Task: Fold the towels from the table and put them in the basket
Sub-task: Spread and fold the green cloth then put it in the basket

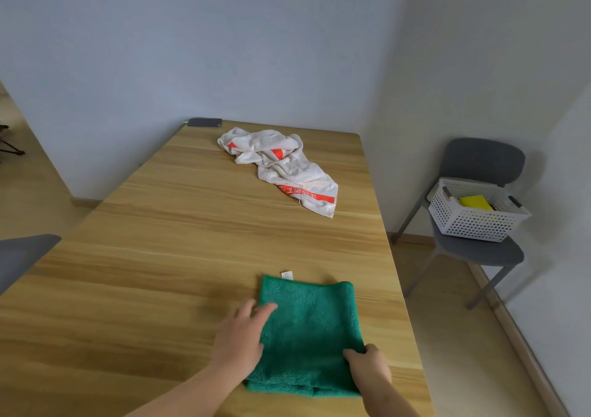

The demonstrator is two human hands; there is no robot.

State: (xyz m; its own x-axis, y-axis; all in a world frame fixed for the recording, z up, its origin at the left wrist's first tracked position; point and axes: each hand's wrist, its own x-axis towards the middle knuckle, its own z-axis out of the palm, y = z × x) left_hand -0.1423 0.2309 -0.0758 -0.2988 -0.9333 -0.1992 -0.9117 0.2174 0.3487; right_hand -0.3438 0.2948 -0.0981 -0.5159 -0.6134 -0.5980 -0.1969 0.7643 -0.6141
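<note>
green towel under flat left hand, near corner pinched by right hand

Of the person only two arms show: forearms bare along their whole visible length, ending in a bare left hand and right hand (both seen from the back, slightly blurred)

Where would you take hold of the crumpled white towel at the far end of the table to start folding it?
Pinch the white towel at its orange-banded end, coming from the near side. That end lies flat and spread towards the person with its corner exposed on the table, while the far part is bunched into folds that hide its edges.
</note>
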